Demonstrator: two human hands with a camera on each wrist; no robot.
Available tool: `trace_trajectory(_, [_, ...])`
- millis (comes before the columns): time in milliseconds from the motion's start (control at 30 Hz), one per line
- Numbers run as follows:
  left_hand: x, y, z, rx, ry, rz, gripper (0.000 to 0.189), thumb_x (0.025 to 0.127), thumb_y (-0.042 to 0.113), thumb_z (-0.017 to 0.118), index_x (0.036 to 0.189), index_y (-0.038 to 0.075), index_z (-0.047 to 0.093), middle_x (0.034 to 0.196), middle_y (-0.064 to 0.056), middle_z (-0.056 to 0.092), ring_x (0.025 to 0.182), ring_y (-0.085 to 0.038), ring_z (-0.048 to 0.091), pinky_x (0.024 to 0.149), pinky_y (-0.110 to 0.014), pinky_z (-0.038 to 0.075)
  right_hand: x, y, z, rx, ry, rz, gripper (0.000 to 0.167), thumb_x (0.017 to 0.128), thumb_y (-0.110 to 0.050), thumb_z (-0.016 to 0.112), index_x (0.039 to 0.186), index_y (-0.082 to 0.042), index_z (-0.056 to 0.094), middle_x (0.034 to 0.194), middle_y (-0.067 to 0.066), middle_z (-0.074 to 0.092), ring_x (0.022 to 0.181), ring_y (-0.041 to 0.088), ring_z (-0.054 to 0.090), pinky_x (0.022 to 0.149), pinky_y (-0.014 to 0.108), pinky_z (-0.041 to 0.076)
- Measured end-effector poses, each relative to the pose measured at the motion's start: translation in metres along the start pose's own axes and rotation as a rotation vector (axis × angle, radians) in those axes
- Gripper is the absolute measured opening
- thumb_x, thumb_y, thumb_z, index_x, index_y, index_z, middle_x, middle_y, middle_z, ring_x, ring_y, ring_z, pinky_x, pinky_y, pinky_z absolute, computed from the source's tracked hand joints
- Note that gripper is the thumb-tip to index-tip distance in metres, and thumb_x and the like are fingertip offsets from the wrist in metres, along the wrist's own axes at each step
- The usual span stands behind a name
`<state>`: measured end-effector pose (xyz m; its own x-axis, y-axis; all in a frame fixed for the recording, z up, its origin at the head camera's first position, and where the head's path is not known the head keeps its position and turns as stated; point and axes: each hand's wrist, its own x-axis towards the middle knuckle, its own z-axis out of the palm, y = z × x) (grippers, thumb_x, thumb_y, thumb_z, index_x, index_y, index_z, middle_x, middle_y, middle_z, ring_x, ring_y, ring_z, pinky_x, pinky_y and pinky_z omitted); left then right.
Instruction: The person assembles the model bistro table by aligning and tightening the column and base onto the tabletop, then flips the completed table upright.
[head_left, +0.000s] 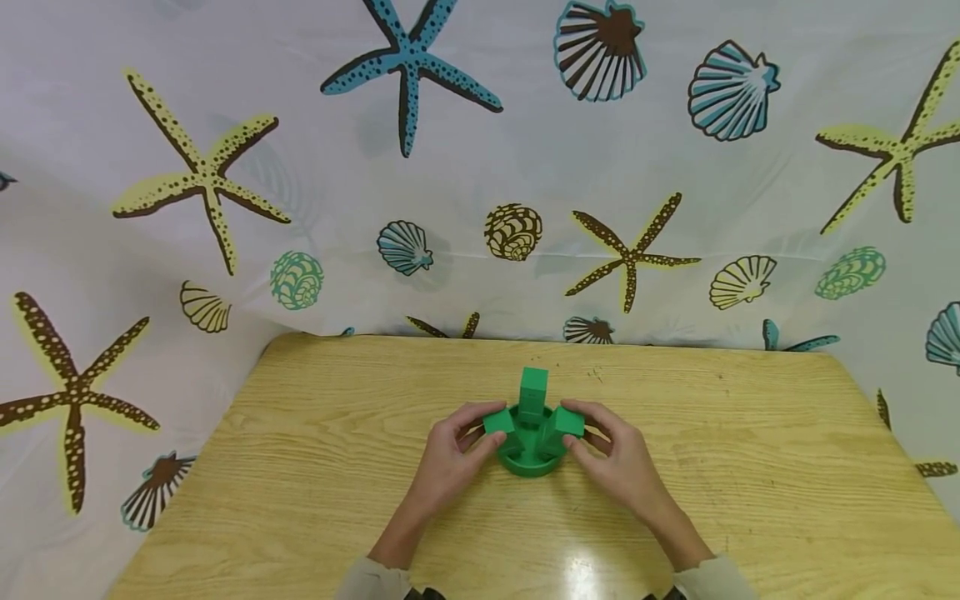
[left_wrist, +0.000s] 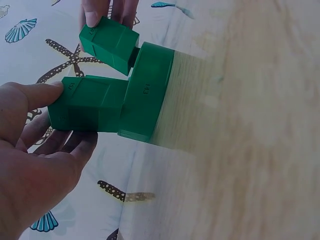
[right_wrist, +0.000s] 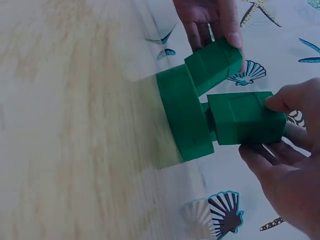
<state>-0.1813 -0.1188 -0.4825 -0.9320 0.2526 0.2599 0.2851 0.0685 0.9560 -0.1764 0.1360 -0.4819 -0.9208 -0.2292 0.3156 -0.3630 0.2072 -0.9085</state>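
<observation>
A shallow round green dish (head_left: 528,469) sits on the table, with three green blocks standing up from it. My left hand (head_left: 453,454) pinches the left block (head_left: 501,428) between thumb and fingers near its top. On the other side, my right hand (head_left: 617,454) grips the right block (head_left: 564,423) in the same way. Both held blocks lean outward over the dish's rim. The third block (head_left: 533,392) stands upright at the back, touched by neither hand. In the left wrist view small raised marks show on the dish's side wall (left_wrist: 146,92). Its inner floor is partly hidden by the blocks.
The wooden table (head_left: 315,450) spreads out on both sides of the dish. Behind it and at the sides hangs a white cloth (head_left: 465,183) printed with starfish and shells. Light sleeves (head_left: 716,577) cover the forearms near the front.
</observation>
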Motion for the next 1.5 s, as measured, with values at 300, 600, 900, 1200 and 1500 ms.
trace_trajectory(300, [0.001, 0.0, 0.001, 0.0, 0.016, -0.008, 0.036, 0.098, 0.003, 0.069, 0.134, 0.002, 0.066, 0.135, -0.017, 0.061, 0.133, -0.032, 0.055, 0.109, -0.041, 0.048, 0.001, 0.001, -0.004, -0.006, -0.02, -0.049, 0.041, 0.094, -0.006, 0.076, 0.133, -0.006, 0.066, 0.134, 0.012, 0.064, 0.116, 0.029, 0.064, 0.096, 0.033, 0.057])
trace_trajectory(600, [0.001, 0.0, 0.002, 0.003, 0.028, -0.025, 0.035, 0.097, 0.002, 0.07, 0.133, 0.004, 0.067, 0.134, -0.016, 0.062, 0.132, -0.03, 0.056, 0.109, -0.041, 0.048, 0.001, -0.001, -0.015, 0.0, -0.171, -0.075, 0.046, 0.096, 0.003, 0.068, 0.142, -0.002, 0.06, 0.145, 0.014, 0.058, 0.131, 0.034, 0.056, 0.099, 0.036, 0.056])
trace_trajectory(900, [0.001, 0.0, 0.001, 0.015, 0.028, -0.013, 0.034, 0.098, 0.004, 0.07, 0.132, 0.006, 0.068, 0.133, -0.014, 0.063, 0.131, -0.03, 0.057, 0.109, -0.04, 0.048, 0.002, -0.001, -0.024, -0.018, -0.225, -0.12, 0.039, 0.103, -0.001, 0.059, 0.142, -0.002, 0.06, 0.144, 0.013, 0.058, 0.135, 0.034, 0.053, 0.1, 0.037, 0.055])
trace_trajectory(1200, [0.001, -0.001, 0.001, 0.016, 0.021, -0.012, 0.035, 0.098, 0.005, 0.07, 0.133, 0.006, 0.067, 0.135, -0.014, 0.062, 0.132, -0.029, 0.056, 0.11, -0.04, 0.047, 0.003, -0.003, -0.022, -0.016, -0.169, -0.112, 0.035, 0.099, -0.005, 0.069, 0.133, 0.0, 0.065, 0.133, 0.013, 0.065, 0.128, 0.03, 0.059, 0.101, 0.04, 0.054])
trace_trajectory(1500, [0.001, -0.001, 0.001, 0.014, 0.02, -0.005, 0.035, 0.099, 0.006, 0.069, 0.133, 0.005, 0.066, 0.134, -0.015, 0.062, 0.132, -0.031, 0.056, 0.11, -0.04, 0.048, 0.005, -0.003, -0.012, -0.01, -0.133, -0.077, 0.039, 0.092, -0.009, 0.079, 0.128, -0.009, 0.067, 0.125, 0.004, 0.066, 0.113, 0.025, 0.064, 0.097, 0.047, 0.056])
